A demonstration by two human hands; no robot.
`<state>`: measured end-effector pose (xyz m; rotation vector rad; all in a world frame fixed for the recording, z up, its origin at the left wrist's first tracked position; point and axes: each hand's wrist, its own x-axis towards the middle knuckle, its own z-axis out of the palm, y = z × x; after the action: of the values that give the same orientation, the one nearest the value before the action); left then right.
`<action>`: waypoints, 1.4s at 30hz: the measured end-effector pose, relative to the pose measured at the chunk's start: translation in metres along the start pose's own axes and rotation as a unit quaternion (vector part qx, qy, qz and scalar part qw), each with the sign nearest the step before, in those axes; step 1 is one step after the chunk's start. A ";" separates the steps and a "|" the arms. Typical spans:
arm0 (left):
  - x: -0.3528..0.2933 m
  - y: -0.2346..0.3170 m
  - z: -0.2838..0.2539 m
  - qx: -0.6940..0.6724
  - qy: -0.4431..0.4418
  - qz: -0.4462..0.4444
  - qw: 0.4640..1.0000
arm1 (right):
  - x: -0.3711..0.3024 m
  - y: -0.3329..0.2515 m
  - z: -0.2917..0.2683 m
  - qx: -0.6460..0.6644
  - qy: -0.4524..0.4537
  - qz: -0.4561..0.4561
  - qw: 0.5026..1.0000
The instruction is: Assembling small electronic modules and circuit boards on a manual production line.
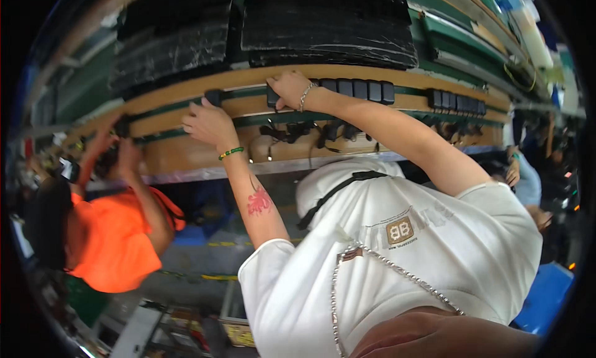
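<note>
A row of black box-shaped adapters (354,89) stands side by side along the bench's green strip. My right hand (292,89) is at the left end of that row, thumb and fingers closed around an end adapter (271,97). Farther left, a single black adapter (213,97) stands apart on the strip. Just below it is my left hand (208,123), fingers spread and apparently holding nothing; whether a fingertip touches that adapter I cannot tell. Black cords with plugs (292,131) lie on the near side of the bench, below the row.
Another adapter group (456,102) stands to the right. Large black scuffed panels (329,23) rise behind the wooden bench (205,154). A co-worker in orange (121,240) works close on my left, hands at the bench. Another person's arm (528,175) shows at the right.
</note>
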<state>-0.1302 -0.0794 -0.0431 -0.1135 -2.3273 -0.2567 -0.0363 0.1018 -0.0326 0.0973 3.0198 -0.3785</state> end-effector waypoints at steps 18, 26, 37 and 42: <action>-0.105 0.143 -0.084 -0.247 -0.436 0.184 0.846 | -0.101 0.075 -0.059 -0.093 -0.215 0.029 0.972; -0.073 0.192 -0.074 -0.176 -0.580 0.242 0.757 | -0.128 0.124 -0.031 -0.040 -0.126 0.060 0.989; -0.081 0.197 -0.070 -0.142 -0.592 0.239 0.756 | -0.128 0.118 -0.060 -0.077 -0.149 0.014 0.986; -0.092 0.188 -0.066 -0.195 -0.547 0.261 0.771 | -0.141 0.111 -0.003 -0.035 -0.059 0.112 0.991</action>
<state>0.0101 0.0892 -0.0362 -1.4419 -3.1654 -0.4673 0.1114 0.2022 -0.0423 0.3887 2.8620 -0.2470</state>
